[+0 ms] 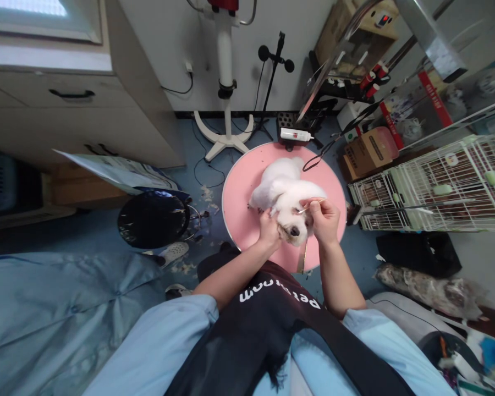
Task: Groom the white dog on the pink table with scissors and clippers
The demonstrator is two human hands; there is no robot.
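Observation:
A small white dog [281, 193] stands on a round pink table [241, 187], its head toward me. My left hand [269, 228] is closed on the fur under the dog's chin, beside its muzzle. My right hand [324, 219] is closed on thin scissors [309, 207], whose blades lie against the top of the dog's head near the eye. A comb [302, 258] lies on the table's near edge, partly under my right wrist.
A black stool [153, 218] stands left of the table, with cut fur on the blue floor. A white dryer stand [226, 82] rises behind. A white clipper [295, 134] lies on the table's far edge. Wire cages [437, 187] and boxes crowd the right.

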